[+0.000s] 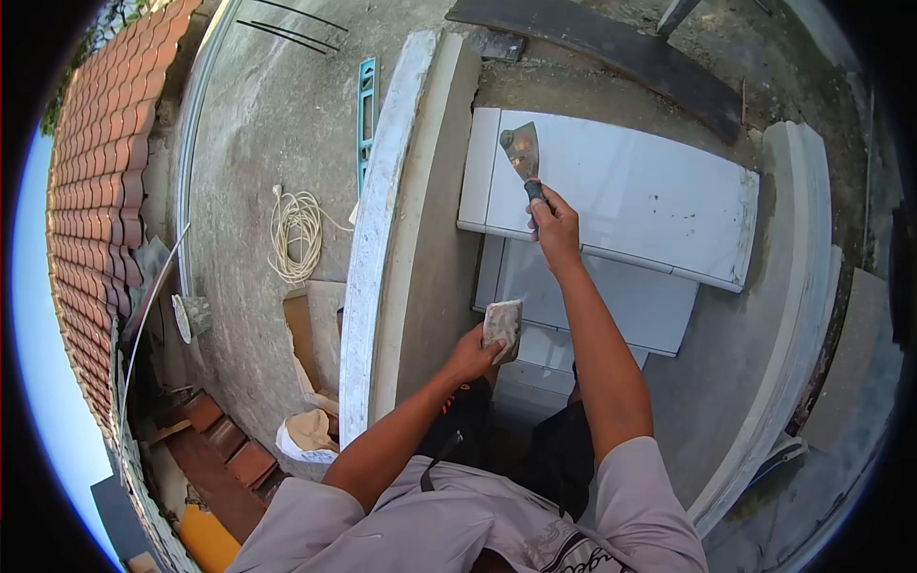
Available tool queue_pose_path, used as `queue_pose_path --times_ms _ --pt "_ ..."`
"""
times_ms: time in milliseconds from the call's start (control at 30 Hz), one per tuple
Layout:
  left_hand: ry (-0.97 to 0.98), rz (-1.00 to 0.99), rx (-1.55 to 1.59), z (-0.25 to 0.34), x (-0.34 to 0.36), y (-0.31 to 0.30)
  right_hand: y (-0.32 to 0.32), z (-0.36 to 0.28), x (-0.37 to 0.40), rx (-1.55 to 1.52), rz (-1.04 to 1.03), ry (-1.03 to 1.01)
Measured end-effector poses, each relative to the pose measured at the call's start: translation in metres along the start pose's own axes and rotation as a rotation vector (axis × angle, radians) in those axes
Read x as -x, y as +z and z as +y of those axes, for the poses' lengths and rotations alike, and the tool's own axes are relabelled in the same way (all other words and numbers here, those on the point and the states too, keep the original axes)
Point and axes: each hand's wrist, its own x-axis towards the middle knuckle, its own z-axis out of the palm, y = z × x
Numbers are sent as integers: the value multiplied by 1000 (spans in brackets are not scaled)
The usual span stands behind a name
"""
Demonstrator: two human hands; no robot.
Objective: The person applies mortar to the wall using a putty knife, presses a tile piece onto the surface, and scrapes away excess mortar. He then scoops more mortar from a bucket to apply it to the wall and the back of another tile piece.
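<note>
My right hand [554, 227] is closed around the black handle of a putty knife [522, 153]. Its broad metal blade points up and away from me, smeared with grey, over the left part of a white tiled step [626, 181]. Lower down and nearer my body, my left hand [470, 355] grips a grimy whitish sponge [502, 323] by its edge. Behind the sponge lies a lower white tiled step [597, 296]. Dark joints run between the tiles, and a few dark specks mark the upper step's right side.
Low walls flank the stairs, the left wall [420, 220] and the right wall [778, 315]. Beyond the left one are a teal spirit level [367, 124], a coiled cream cable [298, 234] and cardboard [301, 349]. A dark plank [621, 57] lies past the top step.
</note>
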Motion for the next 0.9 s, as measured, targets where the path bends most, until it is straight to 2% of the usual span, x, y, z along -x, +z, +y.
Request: queue_pose_path --times_ms 167,300,367,533,667,800,900 --pt "-27 2 21 -9 -17 -31 83 52 -85 273 142 -218" --pt "-29 -31 26 -14 -30 -42 118 60 -83 474 236 -272" --pt "-32 -23 70 -16 -34 -41 116 65 -75 494 183 -253" --pt "-19 -31 155 -17 -41 -29 72 27 -67 609 86 -210" --pt "-21 -25 138 -5 -45 -25 71 14 -113 644 116 -280" --pt "-25 29 213 -13 -57 -22 74 31 -86 612 41 -220" --pt "-87 28 467 -22 -68 -20 62 38 -45 523 -53 -49"
